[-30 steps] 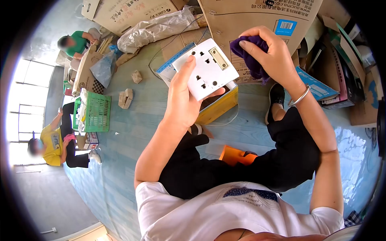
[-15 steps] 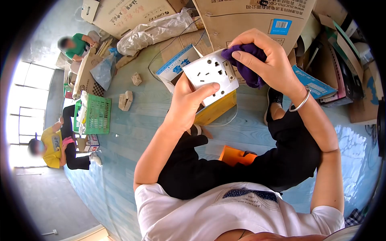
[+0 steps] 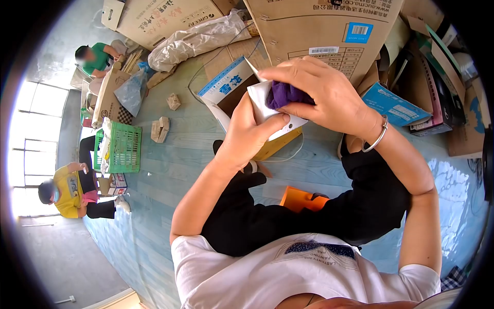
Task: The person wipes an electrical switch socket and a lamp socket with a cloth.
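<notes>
My left hand (image 3: 242,133) grips a white power socket block (image 3: 260,103) from its left side, thumb across the front face. Most of the block's socket holes are covered. My right hand (image 3: 329,95) is closed on a bunched purple cloth (image 3: 287,95), which presses against the upper part of the block. Just behind the block stands an open white and blue box (image 3: 222,85). Below it is a yellow surface (image 3: 280,144) with a pale cord looping beside it.
Cardboard boxes (image 3: 329,26) rise at the back, and opened boxes (image 3: 396,103) crowd the right. An orange object (image 3: 303,200) lies between my legs. On the left are a green basket (image 3: 126,148), wooden blocks (image 3: 160,130) and two seated people, one in yellow (image 3: 69,190), one in green (image 3: 98,62).
My right hand and the purple cloth have moved left and down, from the block's right edge onto its face. The block has turned, and its sockets are now mostly hidden.
</notes>
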{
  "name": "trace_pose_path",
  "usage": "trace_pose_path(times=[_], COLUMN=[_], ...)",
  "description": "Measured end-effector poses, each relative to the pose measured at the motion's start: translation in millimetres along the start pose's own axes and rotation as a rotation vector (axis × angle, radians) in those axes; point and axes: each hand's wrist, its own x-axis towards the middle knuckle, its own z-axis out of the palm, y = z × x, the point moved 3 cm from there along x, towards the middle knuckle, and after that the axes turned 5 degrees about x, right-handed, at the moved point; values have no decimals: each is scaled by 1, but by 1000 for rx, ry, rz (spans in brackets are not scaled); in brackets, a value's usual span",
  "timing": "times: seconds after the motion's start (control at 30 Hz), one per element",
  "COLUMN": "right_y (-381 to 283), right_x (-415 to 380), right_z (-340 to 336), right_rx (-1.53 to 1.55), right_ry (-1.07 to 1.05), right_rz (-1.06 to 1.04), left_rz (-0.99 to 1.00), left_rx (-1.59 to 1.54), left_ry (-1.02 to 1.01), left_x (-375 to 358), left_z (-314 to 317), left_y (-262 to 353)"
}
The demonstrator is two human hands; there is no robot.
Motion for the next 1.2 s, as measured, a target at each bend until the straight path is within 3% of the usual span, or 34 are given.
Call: trace_pose_path(times=[0.07, 0.33, 0.43, 0.67, 1.2], right_y=[5, 11, 24, 25, 26], right_x=[-2, -3, -6, -9, -11], right_z=[0, -5, -7, -17, -15], right_rx=[131, 278, 371, 696, 759], right_ry=[37, -26, 160, 200, 136], right_rz=[161, 267, 390, 642, 600], left_rz=[34, 27, 42, 99, 189], left_rx=[52, 172, 93, 70, 121], left_ry=[2, -41, -26, -7, 82], left_x=[-2, -2, -3, -4, -5], left_z=[-1, 0, 1, -5, -8], left_y=[1, 1, 3, 5, 11])
